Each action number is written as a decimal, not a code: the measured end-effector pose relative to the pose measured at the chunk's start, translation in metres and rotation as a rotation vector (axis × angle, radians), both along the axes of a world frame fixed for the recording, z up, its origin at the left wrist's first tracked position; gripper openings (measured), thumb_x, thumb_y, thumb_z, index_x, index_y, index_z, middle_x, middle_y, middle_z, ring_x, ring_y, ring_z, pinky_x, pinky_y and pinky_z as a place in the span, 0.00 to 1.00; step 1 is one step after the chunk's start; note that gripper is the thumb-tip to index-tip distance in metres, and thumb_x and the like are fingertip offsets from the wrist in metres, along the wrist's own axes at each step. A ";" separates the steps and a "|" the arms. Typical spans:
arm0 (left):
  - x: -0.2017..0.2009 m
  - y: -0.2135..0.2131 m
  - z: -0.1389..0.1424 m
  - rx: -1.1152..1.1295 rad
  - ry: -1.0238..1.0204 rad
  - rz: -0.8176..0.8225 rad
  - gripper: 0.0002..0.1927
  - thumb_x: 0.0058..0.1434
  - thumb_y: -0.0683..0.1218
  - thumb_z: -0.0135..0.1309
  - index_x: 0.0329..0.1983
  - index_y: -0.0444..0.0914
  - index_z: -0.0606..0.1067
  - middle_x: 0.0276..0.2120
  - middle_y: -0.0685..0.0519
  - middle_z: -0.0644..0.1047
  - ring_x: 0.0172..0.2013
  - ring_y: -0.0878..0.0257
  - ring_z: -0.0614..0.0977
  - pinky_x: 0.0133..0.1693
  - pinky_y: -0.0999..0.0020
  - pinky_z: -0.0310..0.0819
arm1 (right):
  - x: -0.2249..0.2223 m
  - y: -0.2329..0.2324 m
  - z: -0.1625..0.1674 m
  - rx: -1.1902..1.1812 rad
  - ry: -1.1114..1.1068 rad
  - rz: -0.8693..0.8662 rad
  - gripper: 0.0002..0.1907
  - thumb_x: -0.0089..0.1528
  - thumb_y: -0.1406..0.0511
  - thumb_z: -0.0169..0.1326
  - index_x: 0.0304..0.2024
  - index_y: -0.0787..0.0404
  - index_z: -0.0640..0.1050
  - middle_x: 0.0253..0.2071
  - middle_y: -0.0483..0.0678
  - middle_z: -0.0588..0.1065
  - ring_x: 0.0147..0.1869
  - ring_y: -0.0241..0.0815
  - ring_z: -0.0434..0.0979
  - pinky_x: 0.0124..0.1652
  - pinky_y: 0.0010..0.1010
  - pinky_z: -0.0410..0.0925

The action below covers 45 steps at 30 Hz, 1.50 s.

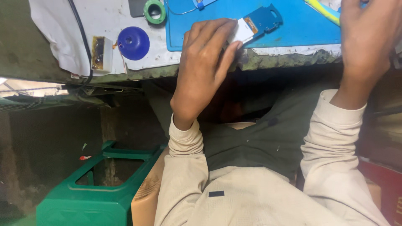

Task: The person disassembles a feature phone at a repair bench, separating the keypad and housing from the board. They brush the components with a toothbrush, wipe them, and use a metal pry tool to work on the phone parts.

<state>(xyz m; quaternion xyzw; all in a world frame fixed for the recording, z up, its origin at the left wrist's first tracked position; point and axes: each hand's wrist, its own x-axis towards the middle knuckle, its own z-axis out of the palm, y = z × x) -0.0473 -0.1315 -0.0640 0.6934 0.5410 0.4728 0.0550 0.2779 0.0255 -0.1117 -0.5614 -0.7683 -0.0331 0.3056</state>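
My left hand (205, 67) presses its fingertips onto a small blue circuit module (256, 24) lying on the blue mat (293, 29) at the bench (104, 25) edge. My right hand (368, 42) curls above; I cannot tell its grip. Blue suction cup (133, 42) sits left.

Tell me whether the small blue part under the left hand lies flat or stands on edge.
Flat: the small blue part lies broad face up on the blue mat, left hand resting on its white end.
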 end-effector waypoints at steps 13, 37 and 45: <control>0.007 0.008 0.005 -0.005 0.094 0.043 0.17 0.72 0.42 0.60 0.61 0.34 0.72 0.57 0.47 0.74 0.55 0.51 0.75 0.57 0.58 0.67 | -0.008 -0.060 0.047 -0.358 0.945 0.474 0.15 0.80 0.63 0.50 0.60 0.70 0.71 0.57 0.49 0.73 0.50 0.44 0.76 0.51 0.33 0.70; 0.018 0.025 0.007 0.055 0.129 0.156 0.11 0.72 0.45 0.63 0.52 0.36 0.76 0.50 0.51 0.76 0.45 0.56 0.77 0.49 0.61 0.66 | -0.060 -0.118 0.084 -0.286 0.653 0.604 0.12 0.76 0.66 0.57 0.54 0.72 0.78 0.43 0.63 0.78 0.47 0.51 0.85 0.47 0.36 0.80; 0.016 0.023 0.003 0.058 0.157 0.140 0.13 0.71 0.47 0.64 0.52 0.36 0.77 0.51 0.52 0.75 0.45 0.57 0.76 0.49 0.61 0.66 | -0.080 -0.125 0.133 -0.307 0.247 0.573 0.10 0.64 0.78 0.54 0.48 0.79 0.76 0.41 0.64 0.78 0.42 0.47 0.82 0.42 0.30 0.74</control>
